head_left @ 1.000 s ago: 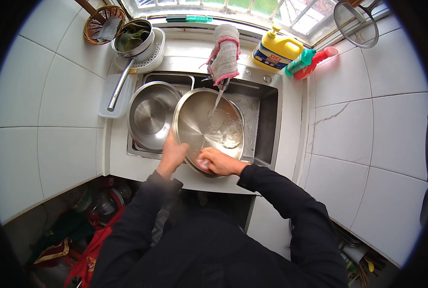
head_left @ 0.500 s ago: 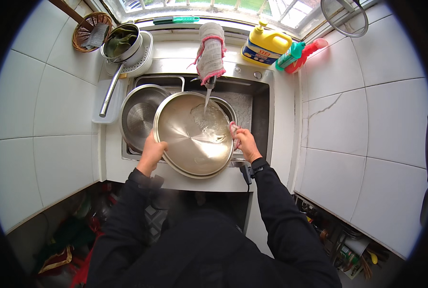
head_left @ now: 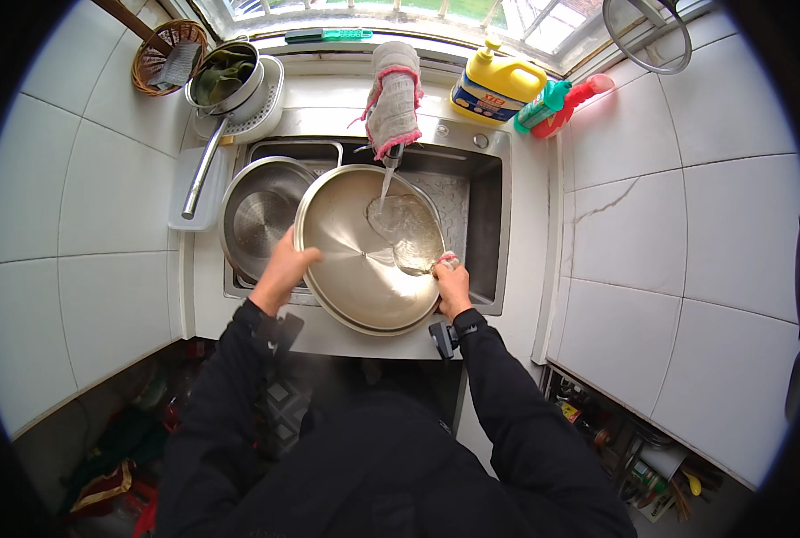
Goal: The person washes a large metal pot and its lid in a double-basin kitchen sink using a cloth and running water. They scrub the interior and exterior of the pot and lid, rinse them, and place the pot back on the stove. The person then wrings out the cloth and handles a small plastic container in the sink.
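Clock directions are read on the steel basin [head_left: 367,253], with twelve toward the window. The basin is over the front of the sink [head_left: 488,211], overlapping the steel pan [head_left: 258,218] at its nine o'clock. The tap's water stream [head_left: 387,184] enters near twelve; water gathers between one and four, suggesting a slight tilt that way.

Left hand [head_left: 281,269]: grasping the rim at nine, thumb on top; the fingers beneath are hidden. Right hand [head_left: 452,287]: closed round a bunched cloth [head_left: 450,260] at the rim, between three and four; whether it also bears weight cannot be told.

Recommendations: keep the left grasp firm, as wet steel is likely slippery. Wipe the rim in short, overlapping arcs, pressing with the cloth. Turn the basin gradually, so the stream reaches every section, and limit tilt toward four to avoid spillage onto the counter.
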`<state>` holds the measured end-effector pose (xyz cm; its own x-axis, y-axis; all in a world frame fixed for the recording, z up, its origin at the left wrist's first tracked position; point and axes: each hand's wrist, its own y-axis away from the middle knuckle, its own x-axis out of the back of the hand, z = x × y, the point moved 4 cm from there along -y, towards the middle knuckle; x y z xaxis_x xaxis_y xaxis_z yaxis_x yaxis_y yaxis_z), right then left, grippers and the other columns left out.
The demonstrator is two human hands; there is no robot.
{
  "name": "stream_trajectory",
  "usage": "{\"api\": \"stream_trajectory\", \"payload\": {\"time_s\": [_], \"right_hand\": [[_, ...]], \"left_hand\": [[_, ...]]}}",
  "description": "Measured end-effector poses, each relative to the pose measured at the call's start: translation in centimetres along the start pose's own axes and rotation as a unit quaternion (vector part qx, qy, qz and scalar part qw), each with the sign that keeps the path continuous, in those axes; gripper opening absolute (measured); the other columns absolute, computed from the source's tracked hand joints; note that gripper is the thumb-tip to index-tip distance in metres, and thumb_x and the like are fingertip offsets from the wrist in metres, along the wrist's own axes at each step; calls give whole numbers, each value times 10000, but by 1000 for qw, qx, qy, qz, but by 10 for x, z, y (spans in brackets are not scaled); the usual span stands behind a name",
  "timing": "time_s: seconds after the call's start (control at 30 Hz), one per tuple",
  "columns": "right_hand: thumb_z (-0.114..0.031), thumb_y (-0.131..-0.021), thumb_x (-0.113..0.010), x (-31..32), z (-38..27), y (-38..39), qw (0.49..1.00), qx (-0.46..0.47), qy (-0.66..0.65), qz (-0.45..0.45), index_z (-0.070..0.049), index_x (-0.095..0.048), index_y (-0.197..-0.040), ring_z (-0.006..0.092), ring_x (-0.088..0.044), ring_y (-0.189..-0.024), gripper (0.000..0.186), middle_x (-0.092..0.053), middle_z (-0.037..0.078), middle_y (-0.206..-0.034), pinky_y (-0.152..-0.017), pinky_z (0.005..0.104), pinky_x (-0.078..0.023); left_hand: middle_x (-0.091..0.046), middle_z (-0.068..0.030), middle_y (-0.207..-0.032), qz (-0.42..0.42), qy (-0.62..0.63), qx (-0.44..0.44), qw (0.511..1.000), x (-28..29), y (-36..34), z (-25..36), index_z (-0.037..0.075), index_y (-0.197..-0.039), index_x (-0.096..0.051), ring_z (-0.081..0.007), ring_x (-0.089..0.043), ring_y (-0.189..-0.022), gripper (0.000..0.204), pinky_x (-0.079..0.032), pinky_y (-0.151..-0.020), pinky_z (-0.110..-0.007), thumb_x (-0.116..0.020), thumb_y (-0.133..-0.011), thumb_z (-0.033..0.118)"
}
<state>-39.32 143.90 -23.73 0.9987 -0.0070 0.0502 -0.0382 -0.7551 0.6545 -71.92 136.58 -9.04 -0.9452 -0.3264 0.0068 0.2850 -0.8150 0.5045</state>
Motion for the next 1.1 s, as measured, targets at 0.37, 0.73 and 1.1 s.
{"api": "stream_trajectory", "payload": {"time_s": [0.37,0.73,1.1], "right_hand": [[-67,-828,-688,13,-71,-10,963,79,184,-177,-43,-570,-1140,149,-600,-893,334,-622,54,-982,-778,300,-512],[1,-765,-583,33,-136,-13,938,47,273,-208,-34,-635,-897,112,-525,-730,146,-588,-2,-804,-655,274,-440],[-281,-936,-545,38,-217,11,907,180,375,-63,-9,-615,-920,254,-617,-741,282,-645,94,-831,-704,393,-498]], "left_hand": [[-634,-89,-955,91,57,40,993,-15,42,-46,-35,-1146,-566,-207,-609,-811,537,-500,-633,-304,-550,-619,-135],[-675,-152,-955,-9,-397,-410,821,-94,85,40,9,-1197,-599,-345,-649,-1003,566,-435,-997,-449,-816,-781,326],[-641,-157,-734,-76,-249,-369,892,-114,18,70,39,-880,-701,-337,-613,-624,150,-477,-575,-369,-729,-879,186]]}}
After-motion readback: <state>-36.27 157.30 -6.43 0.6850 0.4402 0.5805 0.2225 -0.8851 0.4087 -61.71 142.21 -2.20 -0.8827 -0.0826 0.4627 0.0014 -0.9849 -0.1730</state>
